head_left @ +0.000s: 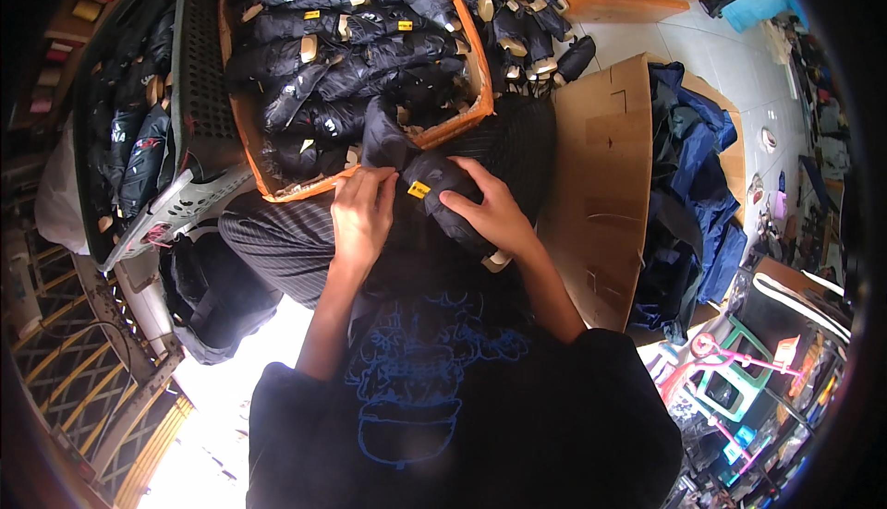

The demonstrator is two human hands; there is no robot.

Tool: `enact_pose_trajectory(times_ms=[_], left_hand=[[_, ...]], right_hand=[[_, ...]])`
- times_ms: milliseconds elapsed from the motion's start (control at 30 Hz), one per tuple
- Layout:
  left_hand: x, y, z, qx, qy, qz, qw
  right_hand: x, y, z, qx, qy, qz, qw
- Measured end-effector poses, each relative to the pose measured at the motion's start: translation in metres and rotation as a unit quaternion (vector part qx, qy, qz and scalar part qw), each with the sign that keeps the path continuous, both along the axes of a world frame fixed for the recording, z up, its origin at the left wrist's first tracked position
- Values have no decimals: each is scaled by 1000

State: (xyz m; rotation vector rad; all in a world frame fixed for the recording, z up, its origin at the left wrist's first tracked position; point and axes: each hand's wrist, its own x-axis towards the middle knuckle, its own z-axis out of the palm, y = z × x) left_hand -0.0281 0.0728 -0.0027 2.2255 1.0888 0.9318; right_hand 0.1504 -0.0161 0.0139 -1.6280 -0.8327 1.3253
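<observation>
A folded black umbrella (443, 186) with a small yellow tag lies over my lap, its pale handle end pointing down toward me. My right hand (494, 211) is wrapped round it from the right side, thumb near the tag. Just left of the umbrella's far end, my left hand (363, 209) has its fingertips pinched together. What they pinch is too small and dark to make out. A loose piece of dark cloth (383, 135) rises just beyond my left fingertips, at the near edge of an orange-rimmed box (242, 130).
The box holds rows of black folded umbrellas (360, 24); several more (527, 29) lie to its right. A dark plastic crate (205, 93) with umbrellas stands at left. At right, a cardboard box (596, 167) holds dark and blue cloth (707, 204). A green stool (735, 370) is lower right.
</observation>
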Motion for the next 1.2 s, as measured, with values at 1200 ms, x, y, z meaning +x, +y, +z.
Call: enact_pose_trajectory(times_ms=[1200], left_hand=[[14, -21, 8, 10, -82, 20, 996]], right_hand=[[-4, 0, 16, 135, -287, 115, 941]])
